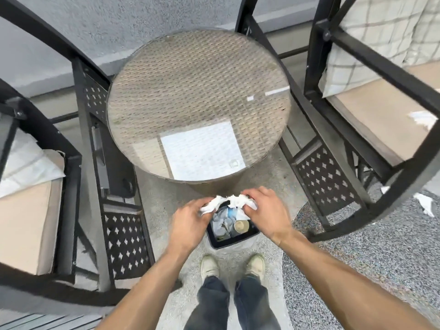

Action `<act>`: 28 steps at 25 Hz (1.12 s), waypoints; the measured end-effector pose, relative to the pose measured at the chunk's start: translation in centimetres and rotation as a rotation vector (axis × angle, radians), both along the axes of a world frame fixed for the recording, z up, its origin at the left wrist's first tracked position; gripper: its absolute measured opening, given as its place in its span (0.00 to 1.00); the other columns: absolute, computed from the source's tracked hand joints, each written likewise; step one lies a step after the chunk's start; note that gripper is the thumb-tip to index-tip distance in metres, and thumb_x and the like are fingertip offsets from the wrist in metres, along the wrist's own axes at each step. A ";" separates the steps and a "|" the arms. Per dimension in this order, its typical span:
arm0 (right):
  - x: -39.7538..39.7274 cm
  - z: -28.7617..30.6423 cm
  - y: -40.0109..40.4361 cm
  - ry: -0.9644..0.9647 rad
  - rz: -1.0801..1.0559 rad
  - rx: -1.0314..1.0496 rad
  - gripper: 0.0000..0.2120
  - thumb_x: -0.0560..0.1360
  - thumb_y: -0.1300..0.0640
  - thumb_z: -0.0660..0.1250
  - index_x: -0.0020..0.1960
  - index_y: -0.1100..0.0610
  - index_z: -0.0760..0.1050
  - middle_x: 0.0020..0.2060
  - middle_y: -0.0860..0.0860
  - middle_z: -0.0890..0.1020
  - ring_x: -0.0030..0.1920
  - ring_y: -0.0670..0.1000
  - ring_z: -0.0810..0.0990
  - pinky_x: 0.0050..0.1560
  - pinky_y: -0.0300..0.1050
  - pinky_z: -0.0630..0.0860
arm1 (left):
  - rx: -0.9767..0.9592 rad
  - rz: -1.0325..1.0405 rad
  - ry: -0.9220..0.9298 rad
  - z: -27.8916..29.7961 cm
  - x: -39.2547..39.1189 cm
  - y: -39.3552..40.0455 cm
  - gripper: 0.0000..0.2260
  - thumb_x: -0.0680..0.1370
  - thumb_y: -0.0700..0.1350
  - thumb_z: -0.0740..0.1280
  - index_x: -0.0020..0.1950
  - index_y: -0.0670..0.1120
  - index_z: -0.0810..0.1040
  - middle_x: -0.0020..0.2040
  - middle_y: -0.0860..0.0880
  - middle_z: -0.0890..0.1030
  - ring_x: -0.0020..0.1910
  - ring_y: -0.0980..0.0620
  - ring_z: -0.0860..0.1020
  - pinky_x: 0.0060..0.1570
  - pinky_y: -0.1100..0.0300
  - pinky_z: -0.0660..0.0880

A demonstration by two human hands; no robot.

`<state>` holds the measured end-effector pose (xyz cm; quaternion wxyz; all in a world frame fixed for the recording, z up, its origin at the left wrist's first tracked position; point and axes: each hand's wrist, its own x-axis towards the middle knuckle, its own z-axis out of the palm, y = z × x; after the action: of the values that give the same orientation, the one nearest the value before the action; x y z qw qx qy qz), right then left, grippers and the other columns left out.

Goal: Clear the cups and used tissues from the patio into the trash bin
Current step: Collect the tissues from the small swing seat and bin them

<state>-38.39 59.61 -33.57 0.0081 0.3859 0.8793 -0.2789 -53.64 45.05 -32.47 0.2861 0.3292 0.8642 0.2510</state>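
A small black trash bin (pixel 234 242) stands on the floor just ahead of my shoes, with crumpled tissues and a paper cup (pixel 241 226) inside. Directly above the bin, both hands hold crumpled white tissues. My left hand (pixel 190 222) grips one wad (pixel 210 205) and my right hand (pixel 264 210) grips another wad (pixel 239 201). The two wads nearly touch. More white tissue lies on the right chair's seat (pixel 422 119) and on the floor at the right (pixel 427 206).
A round wicker table with a glass top (pixel 197 79) stands right behind the bin, reflecting a bright window. Black metal patio chairs (pixel 331 177) with beige cushions flank it on both sides. A speckled rug (pixel 369 258) covers the floor at right.
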 end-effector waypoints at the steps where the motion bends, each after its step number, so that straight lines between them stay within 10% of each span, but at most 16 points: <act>1: -0.4 -2.1 -0.1 -0.028 0.001 -0.009 0.17 0.74 0.50 0.67 0.63 0.43 0.73 0.55 0.45 0.78 0.56 0.46 0.75 0.57 0.46 0.73 | -0.023 0.025 -0.033 -2.1 -0.2 0.0 0.14 0.76 0.46 0.70 0.61 0.54 0.81 0.56 0.53 0.83 0.36 0.60 0.78 0.38 0.75 0.69; 14: -0.6 -28.6 -1.6 -0.353 -0.042 -0.141 0.16 0.75 0.51 0.65 0.63 0.45 0.73 0.54 0.52 0.80 0.50 0.55 0.81 0.47 0.46 0.76 | -0.420 0.189 -0.266 -28.5 0.9 0.8 0.16 0.79 0.48 0.65 0.67 0.53 0.74 0.55 0.43 0.83 0.49 0.42 0.81 0.48 0.52 0.79; 28: -0.6 -30.8 -1.3 -0.318 -0.035 -0.192 0.24 0.74 0.48 0.67 0.69 0.46 0.66 0.61 0.52 0.76 0.53 0.55 0.80 0.43 0.43 0.70 | -0.424 0.028 -0.200 -31.0 1.7 1.8 0.28 0.76 0.50 0.69 0.74 0.51 0.63 0.65 0.45 0.77 0.61 0.43 0.78 0.58 0.52 0.76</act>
<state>-39.02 58.28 -64.35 0.1791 0.4377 0.8294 -0.2973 -51.96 46.90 -63.51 0.4296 0.2233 0.8694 0.0990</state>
